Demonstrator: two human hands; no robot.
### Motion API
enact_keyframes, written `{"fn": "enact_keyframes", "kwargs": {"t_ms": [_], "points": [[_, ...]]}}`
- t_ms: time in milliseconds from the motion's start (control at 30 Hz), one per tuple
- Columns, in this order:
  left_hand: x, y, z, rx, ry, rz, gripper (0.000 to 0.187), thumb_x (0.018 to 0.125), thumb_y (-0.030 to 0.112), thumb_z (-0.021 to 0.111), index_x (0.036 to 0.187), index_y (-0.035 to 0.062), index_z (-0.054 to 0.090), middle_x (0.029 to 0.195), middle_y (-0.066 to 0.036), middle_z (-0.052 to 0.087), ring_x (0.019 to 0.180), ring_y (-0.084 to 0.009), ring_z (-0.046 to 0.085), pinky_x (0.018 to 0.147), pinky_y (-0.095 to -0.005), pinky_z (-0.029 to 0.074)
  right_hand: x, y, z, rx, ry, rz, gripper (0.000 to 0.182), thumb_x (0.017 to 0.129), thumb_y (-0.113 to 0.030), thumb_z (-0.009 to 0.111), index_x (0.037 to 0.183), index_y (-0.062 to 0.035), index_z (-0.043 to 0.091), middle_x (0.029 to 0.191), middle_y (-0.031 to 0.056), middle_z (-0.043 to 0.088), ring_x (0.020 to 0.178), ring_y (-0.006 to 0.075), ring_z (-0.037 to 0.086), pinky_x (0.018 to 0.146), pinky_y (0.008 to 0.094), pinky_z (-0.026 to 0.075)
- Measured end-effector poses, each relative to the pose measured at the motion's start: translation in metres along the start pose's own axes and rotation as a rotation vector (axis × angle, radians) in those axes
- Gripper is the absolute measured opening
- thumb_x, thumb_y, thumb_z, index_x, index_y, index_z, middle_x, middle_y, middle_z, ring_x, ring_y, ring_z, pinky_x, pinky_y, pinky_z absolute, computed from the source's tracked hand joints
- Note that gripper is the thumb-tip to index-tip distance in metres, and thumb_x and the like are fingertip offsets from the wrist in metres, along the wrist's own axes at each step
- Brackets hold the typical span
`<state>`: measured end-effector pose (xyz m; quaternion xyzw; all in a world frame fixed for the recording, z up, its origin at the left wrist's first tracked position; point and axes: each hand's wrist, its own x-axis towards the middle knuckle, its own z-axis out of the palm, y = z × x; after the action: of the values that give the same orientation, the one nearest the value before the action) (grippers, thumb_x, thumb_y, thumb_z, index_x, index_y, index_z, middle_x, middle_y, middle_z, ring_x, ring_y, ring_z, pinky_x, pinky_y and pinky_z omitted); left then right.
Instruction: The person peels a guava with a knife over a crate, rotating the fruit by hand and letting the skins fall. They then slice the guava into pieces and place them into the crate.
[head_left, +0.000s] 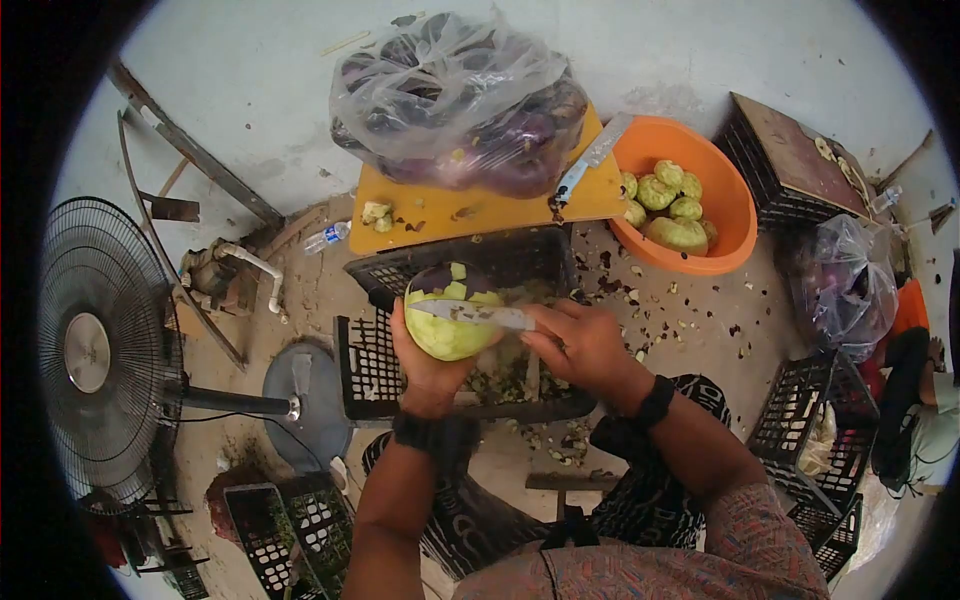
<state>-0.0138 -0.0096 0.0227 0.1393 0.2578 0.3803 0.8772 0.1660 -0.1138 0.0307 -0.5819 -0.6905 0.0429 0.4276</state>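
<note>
My left hand [436, 374] is wrapped round the underside of a round eggplant [446, 340]. Pale green flesh shows over its front, while dark purple skin covers its far side. In my right hand [586, 342] is a kitchen knife [500, 317], gripped by the handle. Its blade points left and lies across the eggplant's upper front, with bits of peel stuck to it. Both hands are above a black plastic crate [366, 372] that has peelings inside. Fingers behind the eggplant are hidden.
Beyond the crate, a yellow board [425, 228] bears a clear bag of purple eggplants [450, 110] and another knife [592, 163]. An orange basin [737, 205] holds several peeled eggplants [660, 200]. A standing fan [105, 350] is at left; more crates [800, 425] stand at right.
</note>
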Motion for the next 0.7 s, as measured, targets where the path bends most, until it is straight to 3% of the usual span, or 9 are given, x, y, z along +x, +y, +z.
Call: {"fn": "enact_keyframes", "kwargs": {"t_ms": [300, 533, 600, 700], "points": [[0.004, -0.001, -0.002, -0.017, -0.003, -0.009, 0.072, 0.082, 0.07, 0.034, 0.128, 0.016, 0.05, 0.128, -0.014, 0.053, 0.116, -0.038, 0.05, 0.09, -0.0569, 0.042, 0.001, -0.004, 0.0, -0.062, 0.003, -0.023, 0.024, 0.081, -0.028, 0.068, 0.097, -0.0112, 0.063, 0.07, 0.0055, 0.059, 0.06, 0.026, 0.061, 0.05, 0.0381, 0.049], [0.003, -0.004, -0.009, -0.027, 0.03, -0.03, 0.071, 0.082, 0.071, 0.031, 0.127, 0.0186, 0.051, 0.128, -0.012, 0.052, 0.116, -0.0355, 0.048, 0.089, -0.0578, 0.042, 0.001, -0.003, 0.002, -0.118, 0.021, -0.039, 0.028, 0.079, -0.026, 0.07, 0.103, -0.0128, 0.063, 0.068, 0.0049, 0.057, 0.058, 0.0259, 0.06, 0.049, 0.0368, 0.048], [0.004, -0.005, -0.014, -0.042, -0.123, -0.045, 0.071, 0.082, 0.071, 0.03, 0.127, 0.0187, 0.051, 0.128, -0.012, 0.052, 0.116, -0.0352, 0.048, 0.088, -0.0578, 0.042, 0.001, -0.004, 0.003, -0.13, 0.021, -0.039, 0.033, 0.077, -0.023, 0.072, 0.108, -0.0128, 0.063, 0.068, 0.0048, 0.058, 0.057, 0.0261, 0.061, 0.049, 0.0364, 0.048], [0.004, -0.007, -0.007, -0.046, -0.006, -0.049, 0.071, 0.082, 0.071, 0.03, 0.127, 0.0187, 0.051, 0.127, -0.011, 0.052, 0.116, -0.0352, 0.049, 0.088, -0.0575, 0.043, 0.003, -0.005, 0.002, -0.171, 0.02, -0.035, 0.032, 0.078, -0.023, 0.071, 0.107, -0.0125, 0.064, 0.069, 0.0052, 0.058, 0.057, 0.0264, 0.061, 0.049, 0.0363, 0.048]]}}
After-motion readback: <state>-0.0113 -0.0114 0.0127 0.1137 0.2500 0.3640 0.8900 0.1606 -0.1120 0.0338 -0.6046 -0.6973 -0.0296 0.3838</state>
